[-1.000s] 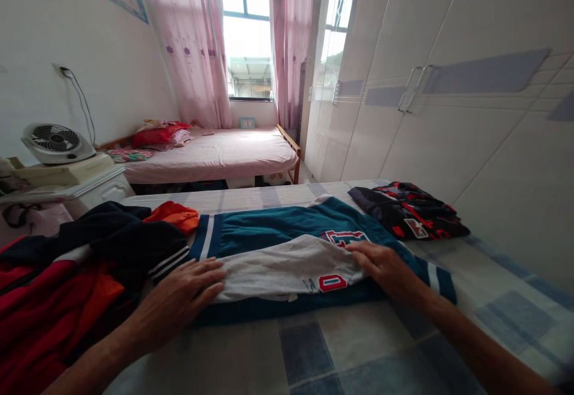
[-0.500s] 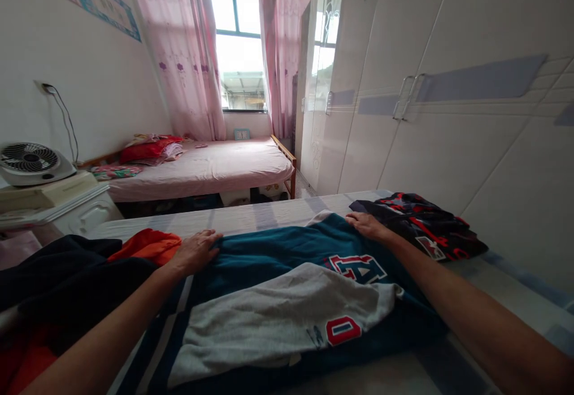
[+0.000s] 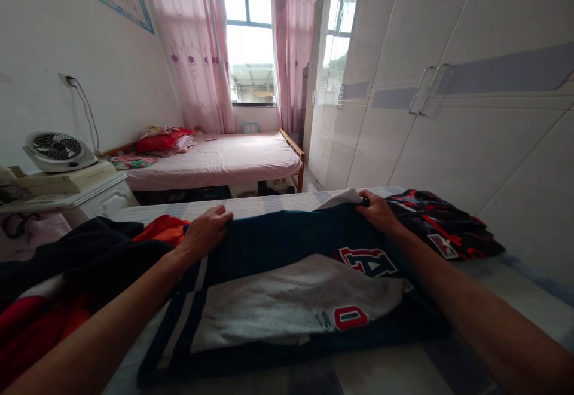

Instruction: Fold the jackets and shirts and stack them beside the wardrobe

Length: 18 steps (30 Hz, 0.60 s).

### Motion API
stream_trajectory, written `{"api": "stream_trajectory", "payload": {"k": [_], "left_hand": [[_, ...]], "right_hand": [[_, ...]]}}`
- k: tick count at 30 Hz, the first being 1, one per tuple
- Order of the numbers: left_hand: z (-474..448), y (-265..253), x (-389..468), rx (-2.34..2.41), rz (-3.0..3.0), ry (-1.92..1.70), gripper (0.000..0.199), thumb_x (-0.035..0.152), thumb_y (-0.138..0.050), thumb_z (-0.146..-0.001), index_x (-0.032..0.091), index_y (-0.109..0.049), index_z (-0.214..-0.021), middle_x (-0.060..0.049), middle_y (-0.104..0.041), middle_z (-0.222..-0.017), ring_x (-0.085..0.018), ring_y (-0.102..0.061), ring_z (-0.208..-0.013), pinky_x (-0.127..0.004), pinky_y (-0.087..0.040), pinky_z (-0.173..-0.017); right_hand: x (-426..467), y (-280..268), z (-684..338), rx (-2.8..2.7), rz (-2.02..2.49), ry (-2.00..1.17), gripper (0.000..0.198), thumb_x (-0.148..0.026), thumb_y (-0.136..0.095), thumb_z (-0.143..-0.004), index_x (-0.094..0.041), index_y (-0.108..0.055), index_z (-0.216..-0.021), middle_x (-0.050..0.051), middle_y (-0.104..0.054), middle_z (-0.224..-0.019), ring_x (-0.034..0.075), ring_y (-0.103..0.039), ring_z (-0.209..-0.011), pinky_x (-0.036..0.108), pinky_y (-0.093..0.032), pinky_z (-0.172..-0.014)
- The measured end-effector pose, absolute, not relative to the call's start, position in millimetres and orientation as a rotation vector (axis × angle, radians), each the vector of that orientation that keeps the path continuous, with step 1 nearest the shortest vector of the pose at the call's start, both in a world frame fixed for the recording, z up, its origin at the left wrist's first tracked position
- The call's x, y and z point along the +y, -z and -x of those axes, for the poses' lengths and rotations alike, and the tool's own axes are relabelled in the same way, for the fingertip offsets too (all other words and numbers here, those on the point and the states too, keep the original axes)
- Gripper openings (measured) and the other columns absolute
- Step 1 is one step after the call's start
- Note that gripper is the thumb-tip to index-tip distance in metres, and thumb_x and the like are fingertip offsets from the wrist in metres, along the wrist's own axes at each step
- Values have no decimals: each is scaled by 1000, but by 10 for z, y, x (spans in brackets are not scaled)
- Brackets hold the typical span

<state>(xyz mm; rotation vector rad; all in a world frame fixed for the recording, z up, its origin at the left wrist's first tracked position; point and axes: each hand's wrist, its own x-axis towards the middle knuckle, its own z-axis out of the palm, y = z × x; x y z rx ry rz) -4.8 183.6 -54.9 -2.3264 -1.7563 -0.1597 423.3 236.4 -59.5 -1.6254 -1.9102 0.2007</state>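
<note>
On the checked bed [image 3: 475,299] there lies a teal-and-grey sweatshirt [image 3: 291,287], its far edge clamped by the left hand [image 3: 208,227] and right hand [image 3: 378,208] — set wide apart, I'd guess, to keep that edge taut between them.

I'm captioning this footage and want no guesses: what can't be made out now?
All in the head view:
Underside of the teal garment: hidden by its upper layers.
Dark bit at the right hand: too small to identify.
Script beside the red patch: too small to read.
Clothes pile: cut off by the left edge.
</note>
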Motion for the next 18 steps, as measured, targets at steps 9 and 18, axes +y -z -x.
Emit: {"api": "stream_trajectory", "payload": {"k": [9, 18], "left_hand": [[221, 814, 733, -1535, 2694, 266, 31, 12, -36, -87, 23, -63, -96, -4, -61, -101, -17, -60, -86, -29, -48, -76], [-484, 618, 1124, -1874, 2401, 466, 39, 35, -34, -93, 22, -58, -121, -8, -50, -136, -21, -48, -123, -35, -36, -104]], "right_hand": [[1236, 1020, -4697, -2202, 1525, -242, 32, -13, -42, -67, -20, -66, -88, 5, -68, -99, 21, -63, -95, 32, -46, -86], [1669, 530, -4094, -2111, 1711, -58, 32, -22, -36, -86, -16, -63, -103, 8, -67, -109, 19, -61, -100, 27, -41, -89]]}}
